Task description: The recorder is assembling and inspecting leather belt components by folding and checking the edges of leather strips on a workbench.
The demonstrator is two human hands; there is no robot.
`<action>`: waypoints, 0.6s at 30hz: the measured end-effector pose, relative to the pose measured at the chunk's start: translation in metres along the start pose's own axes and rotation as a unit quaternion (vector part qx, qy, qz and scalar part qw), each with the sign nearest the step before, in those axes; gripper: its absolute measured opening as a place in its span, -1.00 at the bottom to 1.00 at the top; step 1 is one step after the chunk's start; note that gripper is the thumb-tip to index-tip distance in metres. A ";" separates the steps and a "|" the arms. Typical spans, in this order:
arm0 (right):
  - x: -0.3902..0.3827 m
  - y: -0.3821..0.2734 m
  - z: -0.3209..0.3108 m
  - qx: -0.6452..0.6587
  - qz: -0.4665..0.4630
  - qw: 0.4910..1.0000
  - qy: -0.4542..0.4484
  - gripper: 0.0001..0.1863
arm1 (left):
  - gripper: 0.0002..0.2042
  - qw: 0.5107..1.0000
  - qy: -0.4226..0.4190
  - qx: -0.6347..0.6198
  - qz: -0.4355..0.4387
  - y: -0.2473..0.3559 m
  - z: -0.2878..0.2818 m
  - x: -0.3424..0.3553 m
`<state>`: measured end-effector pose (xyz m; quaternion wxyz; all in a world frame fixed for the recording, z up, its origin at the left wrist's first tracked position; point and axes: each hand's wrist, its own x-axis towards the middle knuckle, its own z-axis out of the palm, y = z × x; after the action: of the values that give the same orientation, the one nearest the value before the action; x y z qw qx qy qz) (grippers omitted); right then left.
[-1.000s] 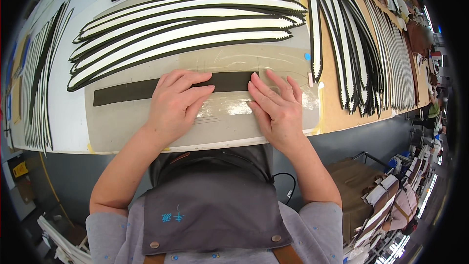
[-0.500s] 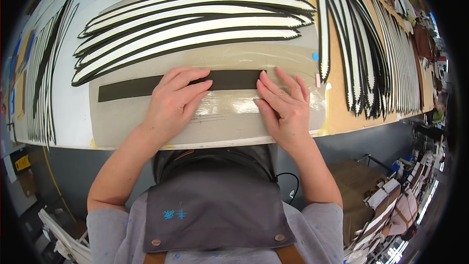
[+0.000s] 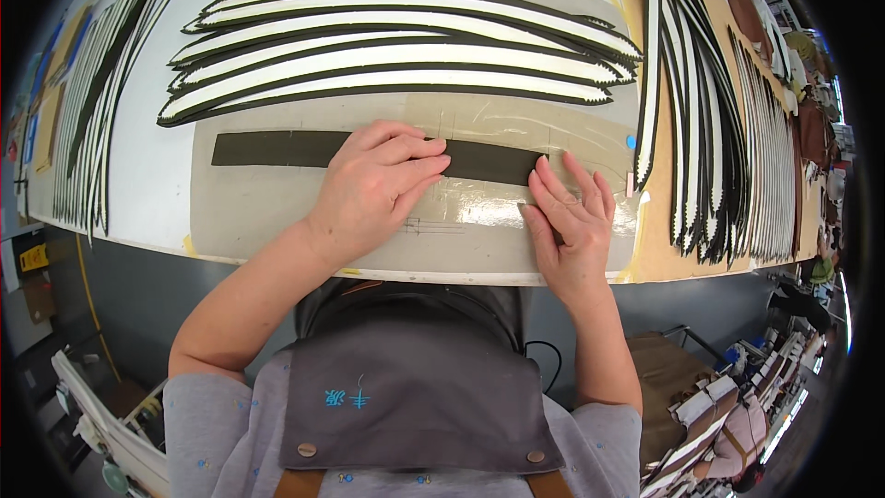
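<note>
A long dark strip point(image 3: 496, 161) lies flat across the grey work mat in front of me. My left hand point(image 3: 376, 183) rests over the middle of it, the extended fingers close together and their tips pressing on its surface. At the strip's right end is my right hand point(image 3: 573, 221), its fingers loosely spread and two fingertips touching the end edge. The right thumb stands apart, lower on the mat. Neither hand lifts the strip. Beyond it lies a stack of black-edged white strips point(image 3: 387, 60) with jagged ends.
More black-and-white strips point(image 3: 696, 129) hang toward the front on the brown board at right, beside rows of thin strips point(image 3: 767, 148). Another bundle point(image 3: 101, 101) lies at far left. A blue dot point(image 3: 631, 142) and a small pink piece point(image 3: 630, 184) sit by the mat's right edge point(image 3: 636, 231).
The view has turned a little, so the table appears shifted. Both hands keep about the same places on the dark strip.
</note>
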<state>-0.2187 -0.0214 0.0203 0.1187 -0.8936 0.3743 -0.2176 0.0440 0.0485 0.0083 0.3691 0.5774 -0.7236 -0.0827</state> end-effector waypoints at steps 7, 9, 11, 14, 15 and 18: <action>-0.003 0.001 0.001 0.001 -0.002 1.000 0.012 -0.64 | -0.72 0.997 -0.035 0.069 0.023 0.005 -0.004 0.002; -0.001 0.002 0.003 0.018 0.003 1.000 0.014 -0.64 | -0.72 0.997 -0.038 0.063 0.026 0.004 -0.006 0.001; -0.003 0.006 -0.004 0.072 0.012 0.997 0.034 -0.62 | -0.70 0.996 -0.047 0.071 0.017 0.001 -0.005 -0.001; -0.007 0.040 -0.022 0.139 0.108 0.965 0.195 -0.76 | -0.68 0.996 -0.054 0.076 0.016 0.001 -0.007 -0.005; -0.013 0.053 -0.036 0.146 0.226 0.937 0.221 -0.84 | -0.68 0.996 -0.053 0.071 0.016 0.001 -0.007 -0.005; -0.026 0.089 -0.066 0.156 0.336 0.905 0.207 -0.83 | -0.67 0.997 -0.058 0.055 0.020 0.002 -0.008 -0.001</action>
<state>-0.3213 -0.0677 0.0367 0.2431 -0.6196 0.6299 -0.4004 0.0474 0.0528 0.0144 0.2957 0.5767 -0.7585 -0.0686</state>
